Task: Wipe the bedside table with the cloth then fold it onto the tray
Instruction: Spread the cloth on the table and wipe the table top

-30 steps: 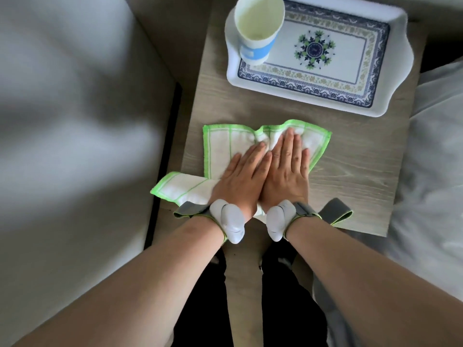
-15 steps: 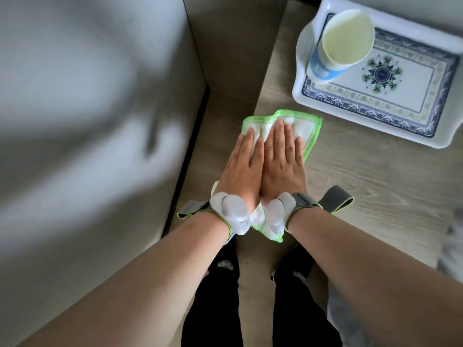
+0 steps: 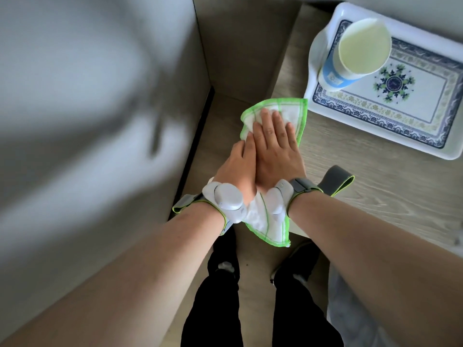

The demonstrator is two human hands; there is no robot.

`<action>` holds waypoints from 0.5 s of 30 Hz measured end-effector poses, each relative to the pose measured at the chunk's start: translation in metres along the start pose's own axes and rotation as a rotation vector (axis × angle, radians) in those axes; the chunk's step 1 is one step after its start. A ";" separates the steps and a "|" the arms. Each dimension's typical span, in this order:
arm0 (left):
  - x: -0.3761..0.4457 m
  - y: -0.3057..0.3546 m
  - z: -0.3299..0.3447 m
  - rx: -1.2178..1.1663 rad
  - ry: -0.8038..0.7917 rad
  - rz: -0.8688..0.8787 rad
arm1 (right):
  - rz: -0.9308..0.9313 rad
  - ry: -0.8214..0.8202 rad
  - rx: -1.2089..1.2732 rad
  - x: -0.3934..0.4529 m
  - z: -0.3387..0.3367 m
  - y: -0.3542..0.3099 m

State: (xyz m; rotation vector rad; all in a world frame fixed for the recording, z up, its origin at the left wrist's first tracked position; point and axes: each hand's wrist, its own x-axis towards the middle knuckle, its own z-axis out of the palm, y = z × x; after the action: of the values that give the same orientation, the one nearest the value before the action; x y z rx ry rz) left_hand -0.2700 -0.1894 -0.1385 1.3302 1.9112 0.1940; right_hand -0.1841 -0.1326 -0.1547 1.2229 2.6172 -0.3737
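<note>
The white cloth (image 3: 293, 113) with green edging lies bunched at the left edge of the wooden bedside table (image 3: 363, 186); one corner hangs off the front edge below my wrists. My right hand (image 3: 275, 146) presses flat on the cloth with straight fingers. My left hand (image 3: 238, 166) lies beside it at the table's left edge, fingers straight, partly tucked under the right hand. The white tray (image 3: 426, 126) with blue pattern sits at the table's back right.
A paper cup (image 3: 350, 56) with a blue band stands on the tray's left end. A pale wall or panel (image 3: 100, 121) rises close on the left, with a narrow floor gap beside the table. My legs and shoes (image 3: 225, 269) are below.
Both hands have slid the cloth leftward to the table's left edge, bunching it narrower. The left hand now sits further back than the right.
</note>
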 end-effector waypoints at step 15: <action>-0.051 -0.017 0.002 0.084 -0.047 -0.098 | -0.230 -0.101 -0.033 -0.036 0.005 -0.026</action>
State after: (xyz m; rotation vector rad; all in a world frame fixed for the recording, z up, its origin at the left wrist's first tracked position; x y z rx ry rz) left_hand -0.2738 -0.2404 -0.1224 1.2803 1.9579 0.0329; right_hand -0.1812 -0.1762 -0.1450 0.8698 2.6702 -0.4187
